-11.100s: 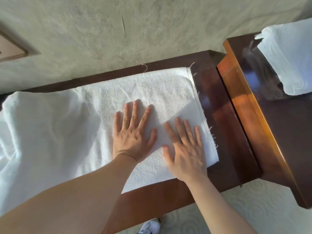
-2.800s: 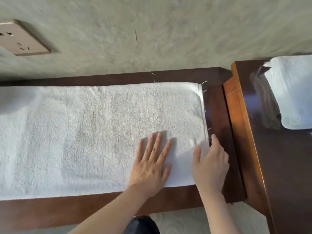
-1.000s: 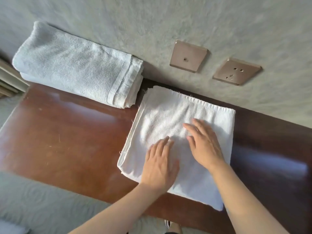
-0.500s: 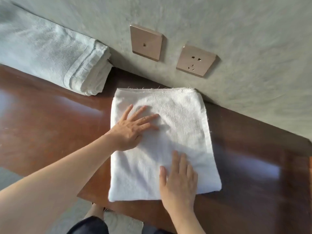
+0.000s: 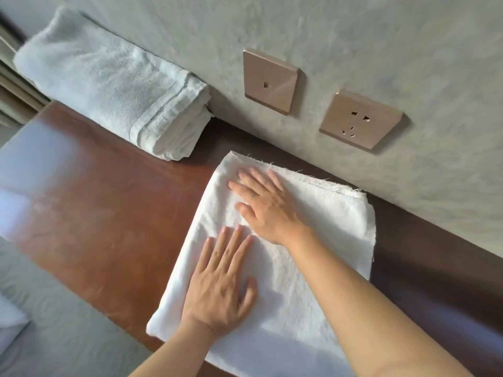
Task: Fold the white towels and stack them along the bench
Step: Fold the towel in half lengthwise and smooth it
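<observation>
**Both hands flat on the folded towel**

Left of the hands, bare wood of the desk (image 5: 103,213) ran out to its near edge, with a rolled stack of towels (image 5: 117,96) against the wall. The left hand (image 5: 220,284) lay spread, palm down, on the folded white towel (image 5: 334,240) near its left fold. The right hand (image 5: 266,205), fingers straight, pressed the towel's far left corner. Two wall plates (image 5: 359,119) sat beyond the frayed far edge.

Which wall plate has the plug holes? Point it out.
The right wall plate, above the flat towel; it shows several plug holes, while the left plate has one small hole.
</observation>
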